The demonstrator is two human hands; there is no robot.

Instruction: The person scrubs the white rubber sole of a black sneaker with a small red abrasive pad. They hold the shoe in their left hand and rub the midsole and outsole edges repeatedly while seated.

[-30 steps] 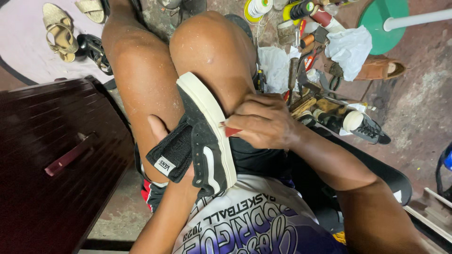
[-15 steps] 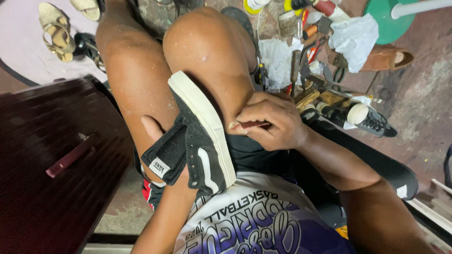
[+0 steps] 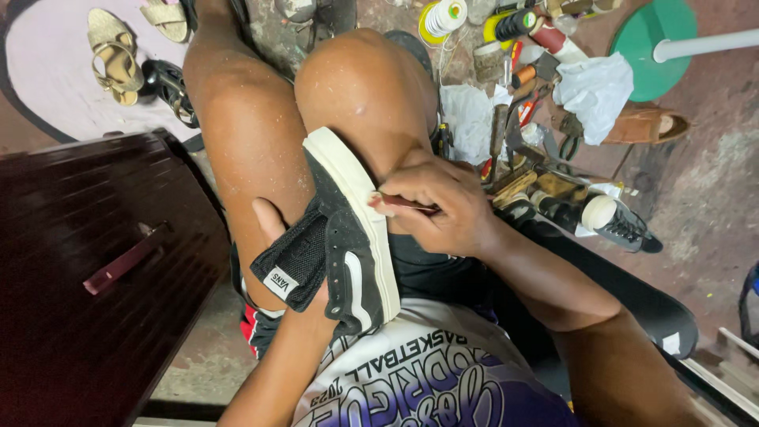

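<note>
At lower left, a dark wooden cabinet (image 3: 87,285) with a bar handle is seen beside the seated person's bare legs, which fill the upper centre. A black sneaker (image 3: 348,237) with a cream sole is held upright between the thighs, sole edge turned to the right and tongue folded out to the left. The sneaker is supported from within and behind by the left hand (image 3: 273,225), of which only the thumb is shown; whether its fingers are closed cannot be told, since they are hidden by the shoe. The right hand (image 3: 443,205) is closed, fingers together, on a thin reddish tool (image 3: 407,204), whose tip is pressed against the cream sole edge. Past the right knee, the floor is crowded: a green round base (image 3: 652,35) with a white pole, a white crumpled cloth (image 3: 593,87), a brown shoe (image 3: 644,126), a second black sneaker (image 3: 613,221) lying on its side, and a heap of hand tools (image 3: 514,150). At upper centre, thread spools (image 3: 443,16) are shown. At upper left, gold sandals (image 3: 115,55) are laid on a pale mat (image 3: 47,87).
</note>
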